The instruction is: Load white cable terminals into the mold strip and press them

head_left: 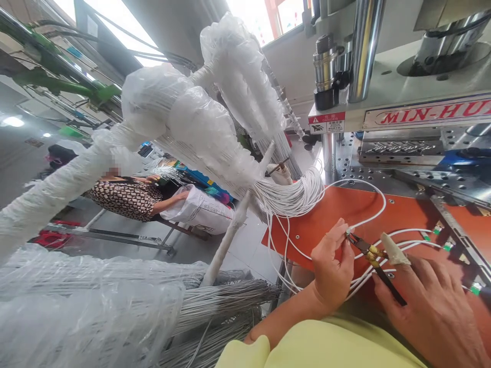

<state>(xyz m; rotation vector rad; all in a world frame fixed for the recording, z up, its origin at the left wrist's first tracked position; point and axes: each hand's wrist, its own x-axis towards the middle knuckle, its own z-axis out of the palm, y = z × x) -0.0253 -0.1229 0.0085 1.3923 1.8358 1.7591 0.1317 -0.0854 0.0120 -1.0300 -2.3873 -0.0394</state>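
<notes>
Between its thumb and fingers, my left hand [333,260] pinches the end of a white cable [378,197] that loops up over the orange board. My right hand [433,301] is closed around a pair of pliers [374,256] with dark handles and yellowish parts near the pivot. The plier jaws meet the cable end at my left fingertips; the small end piece there is mostly hidden. A pale cover [393,250] sits on one finger of my right hand. Several more white cables run under my hands to green-and-white connectors [448,247] on the right.
Behind the orange board [333,220] stands a press machine [406,87] with metal plates. A large bundle of white cables [299,194] hangs from a plastic-wrapped rack [192,128]. More wrapped cables [95,301] lie at lower left. Another person [126,197] sits beside a white sack [207,209].
</notes>
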